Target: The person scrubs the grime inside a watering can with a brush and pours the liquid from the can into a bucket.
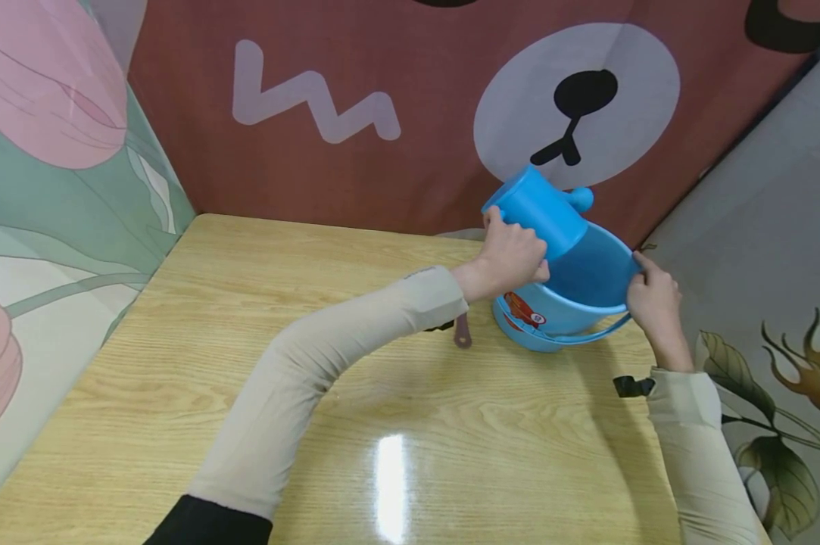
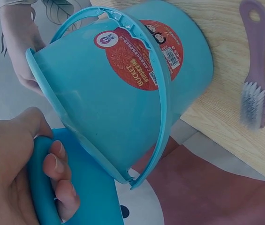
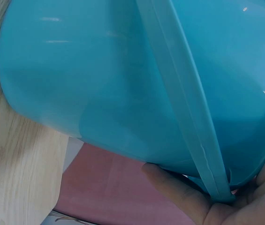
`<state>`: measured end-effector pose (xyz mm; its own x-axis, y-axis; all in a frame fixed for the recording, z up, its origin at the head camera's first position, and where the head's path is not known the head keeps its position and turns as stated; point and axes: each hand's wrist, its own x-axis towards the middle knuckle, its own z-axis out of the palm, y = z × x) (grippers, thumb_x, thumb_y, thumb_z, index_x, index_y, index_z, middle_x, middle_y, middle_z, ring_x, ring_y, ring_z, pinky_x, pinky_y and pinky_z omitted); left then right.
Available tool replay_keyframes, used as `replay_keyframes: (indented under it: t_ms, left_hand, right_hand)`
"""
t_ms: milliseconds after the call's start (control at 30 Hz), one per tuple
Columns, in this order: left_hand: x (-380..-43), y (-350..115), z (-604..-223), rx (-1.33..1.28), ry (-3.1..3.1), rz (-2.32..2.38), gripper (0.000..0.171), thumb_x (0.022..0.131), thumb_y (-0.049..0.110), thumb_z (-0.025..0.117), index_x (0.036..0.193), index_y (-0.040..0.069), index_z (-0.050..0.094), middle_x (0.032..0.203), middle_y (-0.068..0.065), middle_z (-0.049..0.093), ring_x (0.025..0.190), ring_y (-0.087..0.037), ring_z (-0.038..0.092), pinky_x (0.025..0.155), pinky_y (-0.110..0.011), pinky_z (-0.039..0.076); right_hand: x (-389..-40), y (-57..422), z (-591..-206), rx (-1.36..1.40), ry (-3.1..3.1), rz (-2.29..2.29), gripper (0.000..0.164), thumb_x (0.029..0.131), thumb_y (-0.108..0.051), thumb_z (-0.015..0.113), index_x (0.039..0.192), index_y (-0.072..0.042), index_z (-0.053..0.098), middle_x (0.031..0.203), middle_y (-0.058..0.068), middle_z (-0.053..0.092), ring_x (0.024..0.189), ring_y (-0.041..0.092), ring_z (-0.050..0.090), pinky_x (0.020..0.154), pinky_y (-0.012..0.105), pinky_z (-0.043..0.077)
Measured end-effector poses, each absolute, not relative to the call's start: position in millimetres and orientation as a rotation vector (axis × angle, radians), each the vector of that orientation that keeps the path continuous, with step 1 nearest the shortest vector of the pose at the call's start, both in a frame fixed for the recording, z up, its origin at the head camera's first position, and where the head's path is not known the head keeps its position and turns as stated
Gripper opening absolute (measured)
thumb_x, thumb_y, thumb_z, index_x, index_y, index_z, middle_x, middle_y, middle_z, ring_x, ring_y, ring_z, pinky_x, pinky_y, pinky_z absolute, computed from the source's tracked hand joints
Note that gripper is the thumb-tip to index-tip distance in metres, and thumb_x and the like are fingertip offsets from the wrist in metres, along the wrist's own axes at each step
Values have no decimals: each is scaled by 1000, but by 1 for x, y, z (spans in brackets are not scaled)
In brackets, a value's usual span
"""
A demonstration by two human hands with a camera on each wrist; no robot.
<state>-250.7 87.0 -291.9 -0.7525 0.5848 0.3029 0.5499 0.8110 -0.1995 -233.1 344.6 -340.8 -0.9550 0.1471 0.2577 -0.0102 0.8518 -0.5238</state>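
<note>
In the head view my left hand [image 1: 508,253] grips the handle of a blue watering can [image 1: 542,212] with a short rounded spout. The can is held tilted, overlapping the mouth of a light blue bucket [image 1: 562,306]. The left wrist view shows my fingers [image 2: 56,164] curled round the can's handle [image 2: 43,187]. On the bucket's other side, my right hand [image 1: 657,299] pinches the rim, thumb on the edge, close to the bail's end. The bail [image 3: 188,89] hangs down across the bucket's outside. What lies inside the can is hidden.
A brush [image 2: 259,51] with a mauve handle and white bristles lies on the wooden table [image 1: 246,303], partly hidden by my left arm in the head view. The bucket stands near the table's back right corner, close to the printed cloth backdrop [image 1: 437,166].
</note>
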Motion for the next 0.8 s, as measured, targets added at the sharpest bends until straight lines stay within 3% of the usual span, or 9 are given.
replay_keyframes:
  t_ms: [533, 800]
  left_hand:
    - [-248, 89, -291, -894, -2656, 235, 30, 95, 38, 44, 72, 22, 55, 67, 5, 54, 71, -17, 54, 78, -49, 35]
    - [-248, 89, -292, -891, -2641, 246, 29, 94, 39, 45, 73, 22, 57, 68, 5, 57, 73, -16, 55, 81, -51, 37]
  right_hand:
    - [-234, 345, -341, -105, -2743, 780, 52, 101, -9, 23, 151, -2, 34, 75, 19, 47, 50, 20, 35, 55, 37, 32]
    - [-233, 345, -341, -101, -2749, 788, 52, 102, -10, 22, 152, -2, 34, 80, 22, 50, 49, 20, 36, 53, 36, 32]
